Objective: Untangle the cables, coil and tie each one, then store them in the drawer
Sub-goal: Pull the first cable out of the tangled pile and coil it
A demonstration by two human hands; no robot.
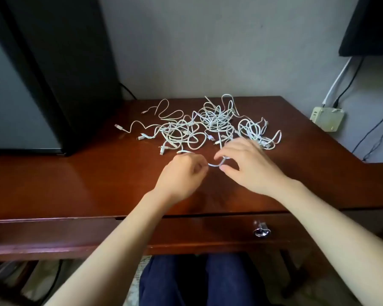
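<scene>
Well, the big brown desk [75, 184] is holding everything, and the white tangle of cables [215, 122] is lying in a heap toward the back of it, past both hands (I am seeing no ties on any of it). The drawer [208, 233] is sitting shut under the front edge of the desk, on the person's side, so it is lying the other way from the heap. The left hand [181, 173] is curling its fingers round one cable. The right hand [248, 164] is pinching that same cable between thumb and fingertips, with its other fingers spreading out loosely. The short piece of cable [215, 165] between the two hands is running side to side, just in front of the heap. From the right hand it is going up into the heap, so the right hand is sitting nearer the tangle, right at its near edge. I am guessing the next pull needs to come toward the person, away from the heap.
</scene>
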